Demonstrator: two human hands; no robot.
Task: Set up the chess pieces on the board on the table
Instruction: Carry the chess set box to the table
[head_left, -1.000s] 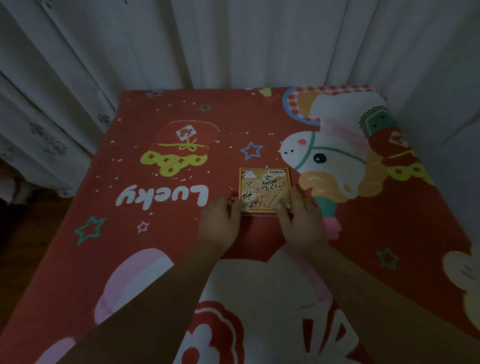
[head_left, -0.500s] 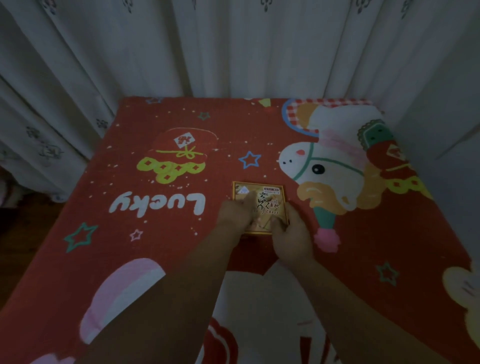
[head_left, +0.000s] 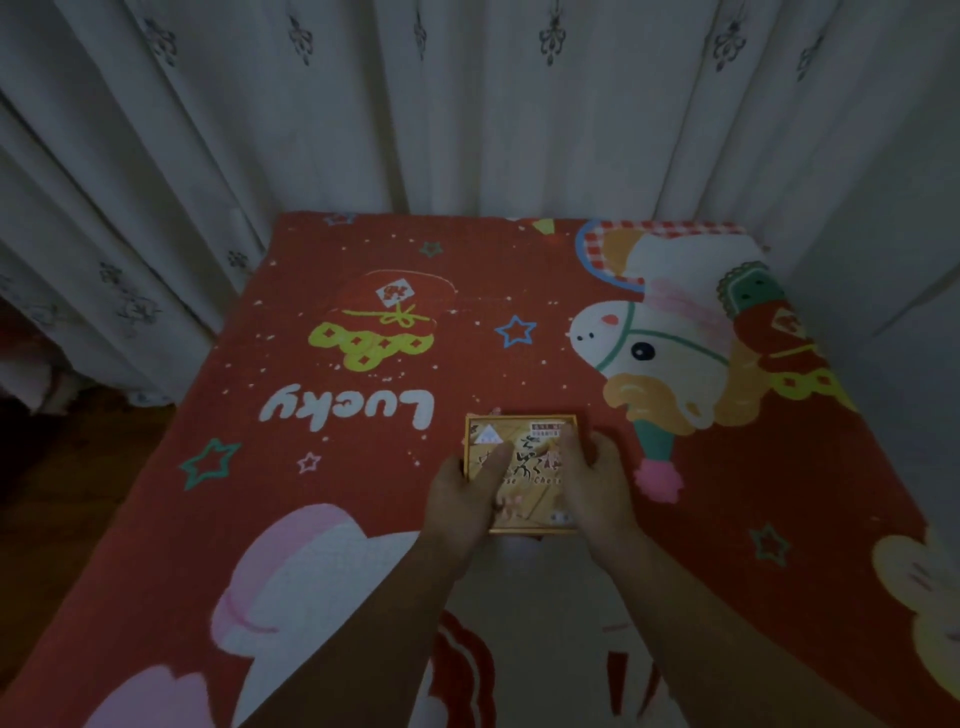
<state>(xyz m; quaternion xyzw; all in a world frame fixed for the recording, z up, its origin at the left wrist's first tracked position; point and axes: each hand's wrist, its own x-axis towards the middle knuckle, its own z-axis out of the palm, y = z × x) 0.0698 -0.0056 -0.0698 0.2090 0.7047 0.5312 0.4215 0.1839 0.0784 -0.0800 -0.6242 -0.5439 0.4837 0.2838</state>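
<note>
A small square chess box (head_left: 524, 441), yellow-brown with printed Chinese characters, is near the middle of the table. My left hand (head_left: 465, 496) grips its left side, thumb lying across the lid. My right hand (head_left: 597, 483) grips its right side, thumb on the lid. The box looks held slightly off the cloth, its near edge hidden partly by my hands. No chess pieces or board are visible outside the box.
The table is covered by a red cartoon cloth (head_left: 363, 467) with "Lucky" lettering and a horse figure. White curtains (head_left: 467, 104) hang close behind and to the left. A white wall (head_left: 904, 260) stands to the right. Dark floor (head_left: 78, 493) lies left of the table.
Both hands closed in from beside the box onto its sides and lid. The box now sits nearer to me, and the view has tilted up.
</note>
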